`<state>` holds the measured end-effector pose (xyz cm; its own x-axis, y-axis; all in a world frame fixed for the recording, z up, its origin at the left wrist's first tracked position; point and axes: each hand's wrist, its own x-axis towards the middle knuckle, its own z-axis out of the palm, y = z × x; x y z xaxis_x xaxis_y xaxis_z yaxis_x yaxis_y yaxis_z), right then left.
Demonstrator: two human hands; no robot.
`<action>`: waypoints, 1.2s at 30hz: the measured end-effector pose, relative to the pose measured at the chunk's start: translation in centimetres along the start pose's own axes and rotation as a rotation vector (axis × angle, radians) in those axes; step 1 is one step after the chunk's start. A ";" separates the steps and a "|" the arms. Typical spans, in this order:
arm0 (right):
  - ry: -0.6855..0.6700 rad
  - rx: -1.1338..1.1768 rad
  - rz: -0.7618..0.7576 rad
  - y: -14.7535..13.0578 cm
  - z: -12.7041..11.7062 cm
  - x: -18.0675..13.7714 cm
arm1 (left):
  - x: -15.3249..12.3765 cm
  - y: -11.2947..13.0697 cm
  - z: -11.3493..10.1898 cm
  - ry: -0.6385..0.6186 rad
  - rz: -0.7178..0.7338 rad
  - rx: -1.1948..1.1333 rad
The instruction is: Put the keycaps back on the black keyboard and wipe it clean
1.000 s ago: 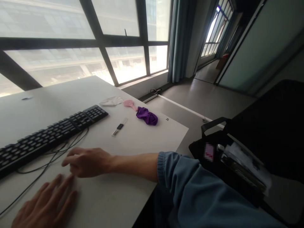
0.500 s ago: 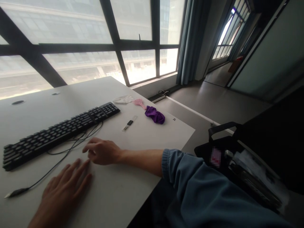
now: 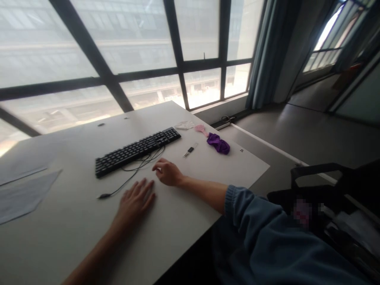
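Note:
My left hand lies flat on the white desk, fingers stretched out and empty. Just to its right, my right hand rests on the desk with fingers loosely curled and pointing left; nothing shows in it. A black keyboard sits beyond both hands, its black cable looping toward my left hand and ending in a plug. Farther right lie a small clip-like tool, a pink comb, a purple cloth and a white crumpled piece.
Sheets of paper lie at the desk's left. A dark bag with a handle stands right of the desk edge. Large windows run behind the desk, with a curtain and open floor to the right.
The view has pulled back and swung left, showing more desk and the papers. Both hands stay close together in front of the keyboard; my left forearm now shows.

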<state>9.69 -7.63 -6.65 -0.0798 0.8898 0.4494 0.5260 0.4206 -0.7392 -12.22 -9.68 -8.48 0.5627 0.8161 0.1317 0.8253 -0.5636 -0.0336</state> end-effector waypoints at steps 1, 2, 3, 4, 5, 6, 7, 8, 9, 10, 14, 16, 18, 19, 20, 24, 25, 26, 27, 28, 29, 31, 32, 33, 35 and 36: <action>0.022 0.011 0.003 0.0 0.1 -0.1 | -0.1 0.4 -0.4 -0.013 -0.010 -0.005; 0.038 0.025 0.000 0.1 0.2 -0.2 | -0.2 0.8 -0.7 -0.016 -0.022 -0.011; 0.056 0.038 -0.002 0.1 0.3 -0.2 | -0.3 1.1 -0.9 -0.023 -0.028 -0.021; 0.070 0.049 -0.005 0.2 0.4 -0.3 | -0.4 1.3 -1.2 -0.032 -0.035 -0.031; 0.086 0.059 -0.006 0.2 0.4 -0.3 | -0.5 1.5 -1.4 -0.036 -0.045 -0.042; 0.088 0.068 -0.014 0.2 0.5 -0.4 | -0.6 1.7 -1.5 -0.039 -0.051 -0.053; 0.089 0.075 -0.021 0.2 0.5 -0.4 | -0.7 1.8 -1.7 -0.042 -0.056 -0.067; 0.090 0.078 -0.026 0.2 0.5 -0.4 | -0.7 1.8 -1.7 -0.043 -0.060 -0.079; 0.090 0.079 -0.029 0.2 0.5 -0.5 | -0.8 1.9 -1.8 -0.044 -0.064 -0.090; 0.090 0.077 -0.029 0.3 0.6 -0.5 | -0.8 1.9 -1.8 -0.045 -0.067 -0.100; 0.086 0.064 -0.019 0.7 0.8 -0.6 | -0.9 1.8 -1.7 -0.035 -0.068 -0.124; 0.079 0.059 -0.016 1.0 0.9 -0.5 | -0.9 1.8 -1.6 -0.031 -0.070 -0.131; 0.070 0.055 -0.013 1.2 0.9 -0.5 | -0.9 1.8 -1.6 -0.032 -0.072 -0.136; 0.065 0.052 -0.011 1.3 1.0 -0.4 | -1.0 1.9 -1.6 -0.031 -0.072 -0.140; 0.060 0.049 -0.008 1.4 1.0 -0.4 | -1.0 1.9 -1.6 -0.029 -0.071 -0.144; 0.045 0.036 0.011 1.4 1.2 -0.4 | -1.0 1.8 -1.7 -0.015 -0.067 -0.188; 0.045 0.032 0.017 1.3 1.2 -0.5 | -1.0 1.7 -1.8 -0.012 -0.067 -0.209; 0.047 0.028 0.025 1.2 1.2 -0.5 | -1.0 1.6 -1.9 -0.006 -0.070 -0.234; 0.049 0.026 0.032 1.1 1.2 -0.5 | -1.1 1.5 -2.0 0.004 -0.076 -0.262; 0.050 0.024 0.039 1.0 1.2 -0.5 | -1.1 1.3 -2.2 0.019 -0.082 -0.295; 0.050 0.023 0.045 0.9 1.2 -0.6 | -1.2 1.0 -2.4 0.037 -0.084 -0.328; 0.048 0.021 0.050 0.7 1.2 -0.6 | -1.3 0.3 -2.6 0.063 -0.061 -0.390; 0.046 0.020 0.050 0.7 1.2 -0.6 | -1.4 -0.1 -2.7 0.068 -0.036 -0.413; 0.045 0.019 0.050 0.6 1.3 -0.6 | -1.5 -0.5 -2.6 0.069 -0.007 -0.430; 0.043 0.018 0.051 0.7 1.3 -0.6 | -1.7 -1.4 -2.5 0.073 0.051 -0.448; 0.041 0.019 0.053 0.7 1.3 -0.6 | -1.9 -1.9 -2.3 0.080 0.073 -0.455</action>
<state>8.99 -7.61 -8.10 -0.0177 0.9030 0.4292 0.5125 0.3768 -0.7716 -14.94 -10.51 -6.38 0.5982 0.7700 0.2217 0.6695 -0.6324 0.3898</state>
